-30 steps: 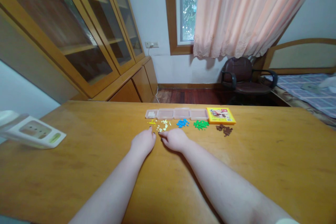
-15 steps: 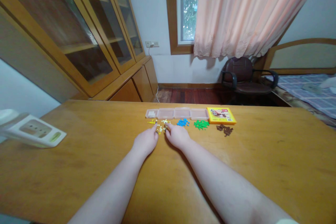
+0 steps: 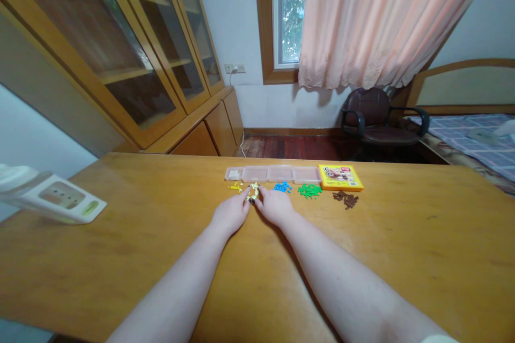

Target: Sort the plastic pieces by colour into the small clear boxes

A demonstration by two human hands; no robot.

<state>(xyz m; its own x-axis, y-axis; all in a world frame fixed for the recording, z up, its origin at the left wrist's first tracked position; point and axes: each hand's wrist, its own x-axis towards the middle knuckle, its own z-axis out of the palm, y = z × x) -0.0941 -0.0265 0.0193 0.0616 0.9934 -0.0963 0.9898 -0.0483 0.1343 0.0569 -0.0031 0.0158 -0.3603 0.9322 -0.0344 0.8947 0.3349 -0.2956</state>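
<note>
On the wooden table, a small pile of cream pieces lies between my two hands. My left hand curves round its left side, fingers and thumb apart. Round the right side curves my right hand, its thumb and fingers apart too. The thumbs nearly meet at the near edge of the pile. A few yellow pieces lie just beyond the left fingers. Blue pieces are heaped right behind my right hand. Farther right are a heap of green pieces and a heap of brown pieces.
A row of clear plastic trays runs along the table's far side, ending at a yellow box. At the left stands a white plastic container. Beyond the table are a glass-door cabinet and an office chair.
My hands have drawn closer together round the cream pieces. The loose cream pieces now sit in a tighter pile, and the left hand has shifted right, away from the yellow pieces.
</note>
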